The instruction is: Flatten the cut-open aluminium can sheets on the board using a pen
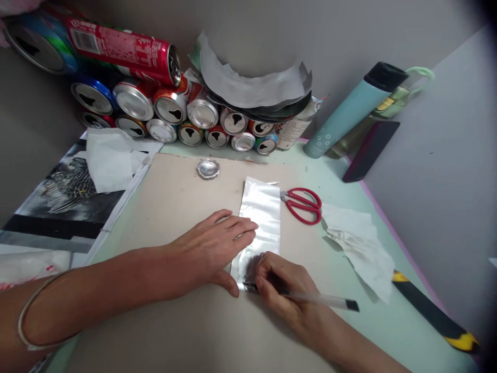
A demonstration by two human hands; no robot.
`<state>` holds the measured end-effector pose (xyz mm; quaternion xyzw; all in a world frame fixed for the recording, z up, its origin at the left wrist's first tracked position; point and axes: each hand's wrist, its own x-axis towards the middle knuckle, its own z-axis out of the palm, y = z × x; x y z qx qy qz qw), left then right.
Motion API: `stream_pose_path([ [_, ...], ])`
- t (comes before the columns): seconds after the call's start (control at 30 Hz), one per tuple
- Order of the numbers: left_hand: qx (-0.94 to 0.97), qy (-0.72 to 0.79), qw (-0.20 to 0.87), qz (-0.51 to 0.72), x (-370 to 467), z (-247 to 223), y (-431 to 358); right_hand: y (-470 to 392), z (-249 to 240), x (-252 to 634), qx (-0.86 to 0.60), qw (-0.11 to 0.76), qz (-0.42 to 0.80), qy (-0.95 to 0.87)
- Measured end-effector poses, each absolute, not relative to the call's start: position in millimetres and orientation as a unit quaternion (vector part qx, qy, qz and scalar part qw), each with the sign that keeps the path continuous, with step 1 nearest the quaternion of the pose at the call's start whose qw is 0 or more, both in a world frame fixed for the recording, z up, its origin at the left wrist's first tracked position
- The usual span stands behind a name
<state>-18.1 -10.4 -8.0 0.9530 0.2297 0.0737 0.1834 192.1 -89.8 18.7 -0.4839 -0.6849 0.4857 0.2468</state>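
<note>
A strip of silvery metal sheet (264,212) lies on a beige board (166,207). My left hand (219,243) rests flat with fingers spread, its fingertips on the strip's left part and its thumb by the lower left corner. My right hand (281,285) is closed around a pen (322,299), whose tip end is at the lower edge of the strip; the black end points right. Red-handled scissors (305,205) lie just right of the strip, their blades partly hidden under it. A small round metal piece (208,169) sits farther back on the board.
Stacked drink cans (171,109) line the back, with curved metal sheets (252,88) on top. A blue-green bottle (345,116) leans at the back right. Crumpled tissue (361,243) and a yellow-black cutter (430,308) lie right. A bird picture (70,181) lies left under white tissue (108,160).
</note>
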Motion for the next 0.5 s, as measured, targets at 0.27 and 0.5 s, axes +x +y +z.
stream_pose_path([
  [0.27, 0.951, 0.235, 0.192, 0.065, -17.6, -6.3, -10.1, -87.1, 25.0, 194.6, -0.479, 0.207, 0.503, -0.689],
  [0.5, 0.951, 0.234, 0.193, 0.068, -18.1, -10.5, -9.6, -84.9, 25.1, 199.1, -0.463, 0.195, 0.508, -0.700],
])
